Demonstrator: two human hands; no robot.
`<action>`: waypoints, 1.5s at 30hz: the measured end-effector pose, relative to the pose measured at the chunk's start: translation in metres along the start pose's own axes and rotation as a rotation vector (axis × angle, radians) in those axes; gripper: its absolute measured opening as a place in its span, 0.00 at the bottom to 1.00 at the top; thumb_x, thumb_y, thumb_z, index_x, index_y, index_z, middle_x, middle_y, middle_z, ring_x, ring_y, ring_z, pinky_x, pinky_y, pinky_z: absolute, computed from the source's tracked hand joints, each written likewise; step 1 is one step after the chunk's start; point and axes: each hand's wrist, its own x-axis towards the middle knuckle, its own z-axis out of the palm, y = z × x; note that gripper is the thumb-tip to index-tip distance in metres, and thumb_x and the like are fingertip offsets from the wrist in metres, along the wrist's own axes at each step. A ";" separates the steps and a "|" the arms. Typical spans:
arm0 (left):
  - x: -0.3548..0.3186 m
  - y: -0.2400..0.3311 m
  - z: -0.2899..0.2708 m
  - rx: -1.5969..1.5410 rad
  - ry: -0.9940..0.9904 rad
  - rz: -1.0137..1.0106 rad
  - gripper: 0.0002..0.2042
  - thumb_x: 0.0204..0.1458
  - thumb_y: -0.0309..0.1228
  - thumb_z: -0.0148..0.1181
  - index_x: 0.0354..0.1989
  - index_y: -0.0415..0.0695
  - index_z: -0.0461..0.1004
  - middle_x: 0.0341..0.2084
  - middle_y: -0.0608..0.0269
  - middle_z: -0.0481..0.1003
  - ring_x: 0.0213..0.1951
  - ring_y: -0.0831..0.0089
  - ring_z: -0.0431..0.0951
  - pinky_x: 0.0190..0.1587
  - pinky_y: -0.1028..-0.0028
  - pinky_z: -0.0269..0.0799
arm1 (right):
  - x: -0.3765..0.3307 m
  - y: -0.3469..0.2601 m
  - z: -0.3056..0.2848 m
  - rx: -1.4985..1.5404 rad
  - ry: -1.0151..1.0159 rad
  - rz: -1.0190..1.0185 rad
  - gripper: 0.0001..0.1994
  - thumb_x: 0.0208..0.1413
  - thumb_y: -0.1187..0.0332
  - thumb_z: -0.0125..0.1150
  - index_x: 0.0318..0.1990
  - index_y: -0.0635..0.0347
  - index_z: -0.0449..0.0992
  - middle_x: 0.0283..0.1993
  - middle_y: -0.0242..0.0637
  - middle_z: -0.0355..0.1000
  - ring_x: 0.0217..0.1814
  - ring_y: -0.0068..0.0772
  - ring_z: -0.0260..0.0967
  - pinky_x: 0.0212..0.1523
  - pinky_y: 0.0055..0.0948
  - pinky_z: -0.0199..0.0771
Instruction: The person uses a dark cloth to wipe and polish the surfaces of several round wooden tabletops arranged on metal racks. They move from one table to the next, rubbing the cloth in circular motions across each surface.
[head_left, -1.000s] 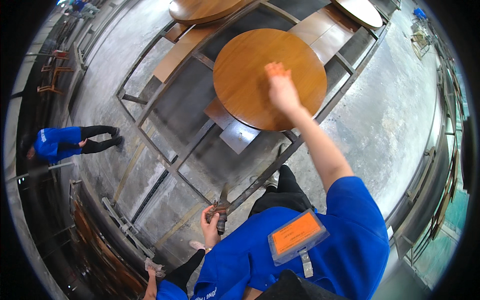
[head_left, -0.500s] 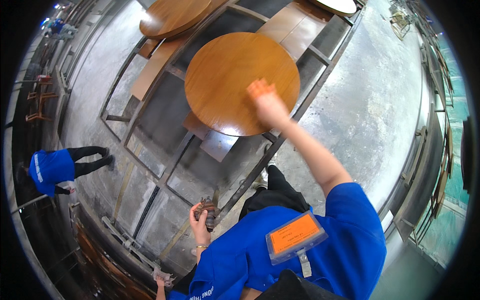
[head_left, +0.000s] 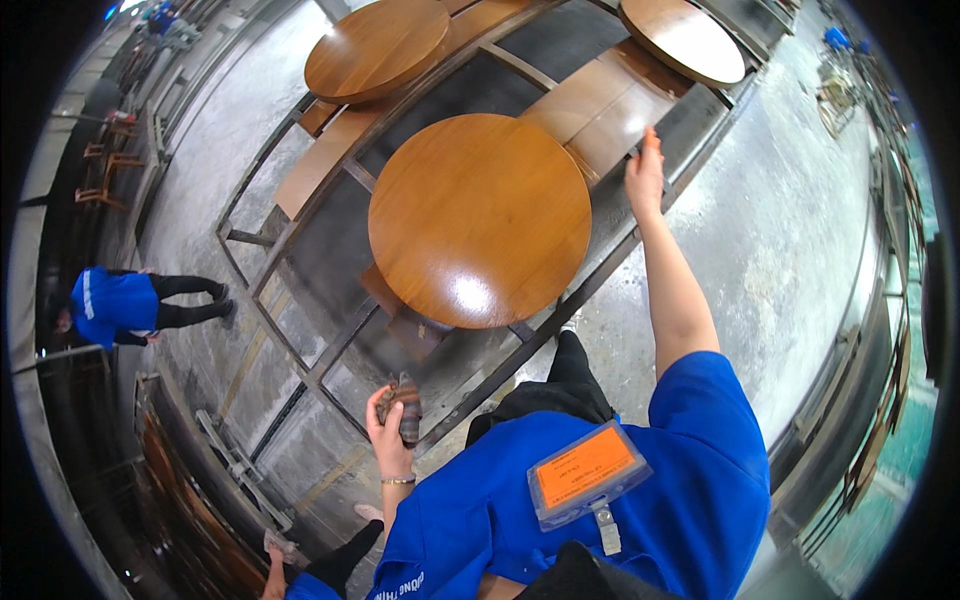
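Observation:
My right hand [head_left: 646, 180], with orange coverings on the fingertips, is closed around a dark metal crossbar [head_left: 668, 186] of the rack, just right of the round tabletop. The brown wooden tabletop [head_left: 480, 215] lies flat on the rack, its near edge shining with reflected light. No hand touches it. Low at the left, my left hand [head_left: 388, 432] grips a dark brown, striped, folded pad [head_left: 408, 410]. The pad's exact kind cannot be made out. It is held near my body, apart from the tabletop.
The metal rack [head_left: 485, 385] carries flat brown boards [head_left: 600, 110] and two more round tabletops, one far left [head_left: 378, 48] and one far right [head_left: 685, 40]. A person in blue [head_left: 118, 305] stands at the left. Another person's hand [head_left: 278, 548] shows at the lower left.
My right hand has left the tabletop's surface and moved right and away to the rack's crossbar. The left hand still holds the pad. The view has shifted, so the tabletop appears lower.

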 end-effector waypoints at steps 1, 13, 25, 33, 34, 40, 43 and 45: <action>0.004 0.002 0.021 0.058 0.020 0.067 0.17 0.62 0.19 0.62 0.59 0.40 0.74 0.53 0.58 0.77 0.49 0.71 0.81 0.52 0.70 0.79 | 0.004 0.004 -0.002 0.047 0.046 0.056 0.33 0.67 0.76 0.51 0.80 0.60 0.56 0.78 0.57 0.62 0.81 0.57 0.58 0.79 0.50 0.57; 0.093 -0.034 0.258 1.008 0.625 0.720 0.23 0.43 0.23 0.73 0.52 0.49 0.82 0.52 0.53 0.73 0.58 0.51 0.71 0.64 0.53 0.64 | 0.026 0.088 -0.062 0.226 -0.237 0.058 0.32 0.71 0.76 0.49 0.81 0.56 0.56 0.80 0.51 0.61 0.82 0.47 0.59 0.77 0.37 0.59; 0.093 -0.072 0.438 0.935 0.098 0.763 0.28 0.40 0.23 0.78 0.53 0.52 0.80 0.57 0.55 0.71 0.61 0.49 0.69 0.65 0.53 0.68 | 0.017 0.224 -0.205 0.114 -0.232 0.215 0.33 0.72 0.79 0.43 0.83 0.58 0.50 0.82 0.54 0.55 0.83 0.47 0.57 0.78 0.39 0.57; 0.053 -0.059 0.272 1.051 0.771 0.557 0.23 0.42 0.23 0.74 0.50 0.51 0.83 0.53 0.55 0.72 0.61 0.50 0.69 0.64 0.53 0.65 | -0.012 0.318 -0.264 -0.123 -0.227 0.446 0.34 0.72 0.75 0.46 0.83 0.55 0.49 0.77 0.60 0.62 0.77 0.53 0.66 0.71 0.41 0.68; 0.050 -0.062 0.273 1.017 0.815 0.534 0.22 0.42 0.23 0.74 0.50 0.52 0.83 0.53 0.54 0.72 0.61 0.50 0.69 0.64 0.53 0.65 | -0.016 0.334 -0.265 -0.186 -0.250 0.431 0.35 0.71 0.75 0.47 0.83 0.55 0.49 0.77 0.61 0.63 0.76 0.54 0.67 0.71 0.41 0.69; 0.070 -0.097 0.445 0.892 0.542 0.701 0.26 0.38 0.20 0.76 0.50 0.53 0.82 0.56 0.55 0.71 0.59 0.48 0.69 0.64 0.54 0.67 | -0.019 0.409 -0.257 -0.436 -0.503 0.541 0.40 0.65 0.77 0.48 0.84 0.56 0.44 0.80 0.62 0.57 0.78 0.58 0.64 0.73 0.45 0.67; 0.090 -0.092 0.523 0.872 0.407 0.751 0.27 0.36 0.21 0.77 0.50 0.53 0.82 0.56 0.55 0.71 0.58 0.48 0.69 0.62 0.54 0.69 | 0.016 0.425 -0.243 -0.464 -0.674 0.612 0.41 0.66 0.77 0.48 0.85 0.52 0.42 0.80 0.63 0.58 0.78 0.59 0.64 0.73 0.46 0.67; 0.106 -0.085 0.548 0.969 0.378 0.748 0.27 0.36 0.21 0.78 0.50 0.52 0.82 0.56 0.55 0.71 0.57 0.48 0.69 0.62 0.54 0.69 | 0.049 0.432 -0.225 -0.385 -0.717 0.534 0.41 0.66 0.76 0.47 0.85 0.48 0.41 0.76 0.64 0.62 0.75 0.58 0.67 0.72 0.46 0.68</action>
